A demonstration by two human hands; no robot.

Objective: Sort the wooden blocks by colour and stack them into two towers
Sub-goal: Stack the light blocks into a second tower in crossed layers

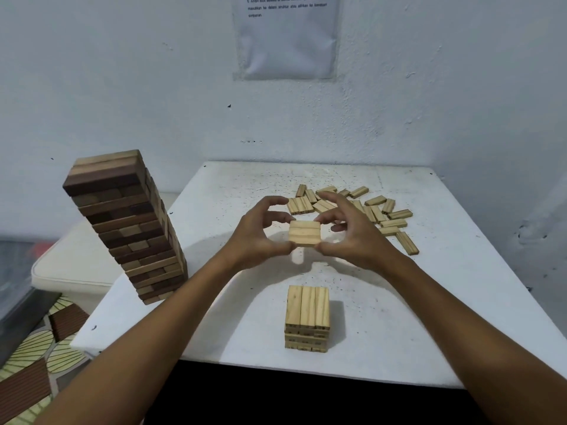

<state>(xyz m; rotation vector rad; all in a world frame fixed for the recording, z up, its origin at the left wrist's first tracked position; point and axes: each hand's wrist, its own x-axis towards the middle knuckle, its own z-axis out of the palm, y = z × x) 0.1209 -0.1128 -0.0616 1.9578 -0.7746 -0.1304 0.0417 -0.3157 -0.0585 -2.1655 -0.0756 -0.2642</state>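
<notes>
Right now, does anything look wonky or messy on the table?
Yes. The tall dark tower at the table's left edge seems to lean, though the wide lens may exaggerate that. Loose light blocks lie scattered at the back. The short light stack looks straight, and both hands hold a neat layer of blocks above the table.

1 head-worn wide-angle view, forward and down, close over the white table (429, 317), toward the wall (122, 87).

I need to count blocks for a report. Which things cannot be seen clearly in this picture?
Head view:
- Loose light blocks: partly behind the right hand.
- Light tower: lower layers foreshortened, uncountable.
- Wall paper: top cut off, text too small.
- Dark tower: far sides hidden.
</notes>
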